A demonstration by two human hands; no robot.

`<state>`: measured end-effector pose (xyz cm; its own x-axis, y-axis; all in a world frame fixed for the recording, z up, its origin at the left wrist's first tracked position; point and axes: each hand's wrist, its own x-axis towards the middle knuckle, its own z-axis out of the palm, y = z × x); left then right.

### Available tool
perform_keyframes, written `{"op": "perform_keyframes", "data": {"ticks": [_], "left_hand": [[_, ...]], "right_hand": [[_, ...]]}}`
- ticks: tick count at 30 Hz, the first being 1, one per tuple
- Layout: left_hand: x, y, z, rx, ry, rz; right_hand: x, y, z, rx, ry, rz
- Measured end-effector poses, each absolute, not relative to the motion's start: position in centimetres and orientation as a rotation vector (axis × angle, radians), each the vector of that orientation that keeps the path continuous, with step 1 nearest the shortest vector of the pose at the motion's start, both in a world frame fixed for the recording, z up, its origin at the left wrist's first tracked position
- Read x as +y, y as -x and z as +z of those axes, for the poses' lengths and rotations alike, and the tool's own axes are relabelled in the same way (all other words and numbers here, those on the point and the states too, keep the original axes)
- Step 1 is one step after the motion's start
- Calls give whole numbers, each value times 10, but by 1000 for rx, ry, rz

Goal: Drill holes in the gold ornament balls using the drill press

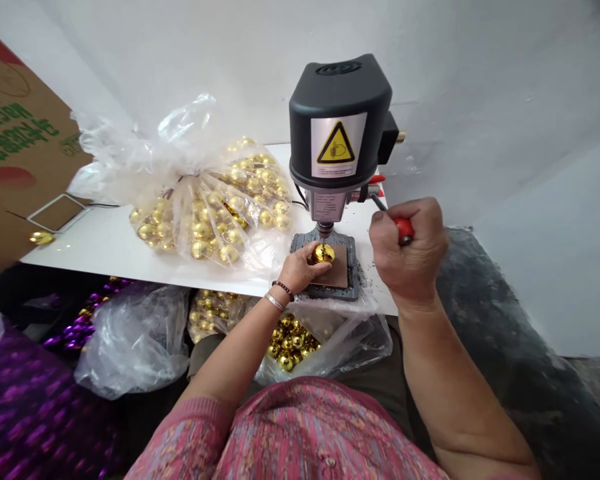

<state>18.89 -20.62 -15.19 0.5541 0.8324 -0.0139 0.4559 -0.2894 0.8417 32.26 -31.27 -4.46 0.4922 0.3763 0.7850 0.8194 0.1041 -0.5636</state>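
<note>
1. The white table (97, 260) runs beneath the left hand and out to its left.
2. A cardboard box (25, 153) stands far to the left of both hands.
3. A gathered clear bag (195, 220) of gold balls lies on the table, left of and beyond the left hand.
4. The black drill press (340, 127) rises just beyond the left hand, its bit above that hand's fingertips.
5. An open plastic bag (363, 343) with more gold balls sits below the left hand, nearer the body.
6. The right hand (410, 257) is raised, fingers curled closed around the red knob on the press's lever.
7. The left hand (300, 270) is partly curled, thumb and fingers pinching one gold ball.
8. A brown board (339, 273) lies under that grip, on the press base.
9. The gold ball (325, 254) is at the left fingertips, directly under the bit; contact is hard to tell.
10. The red knob (404, 231) shows between the right hand's fingers.
</note>
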Motion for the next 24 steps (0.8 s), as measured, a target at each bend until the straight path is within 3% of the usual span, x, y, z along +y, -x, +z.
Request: {"op": "perform_keyframes", "data": {"ticks": [11, 24], "left_hand": [[-210, -188, -154, 1008, -1971, 568], [-214, -187, -147, 1013, -2003, 560]], "right_hand": [[-309, -323, -77, -1149, 1361, -734], [-288, -329, -121, -1111, 1232, -623]]}}
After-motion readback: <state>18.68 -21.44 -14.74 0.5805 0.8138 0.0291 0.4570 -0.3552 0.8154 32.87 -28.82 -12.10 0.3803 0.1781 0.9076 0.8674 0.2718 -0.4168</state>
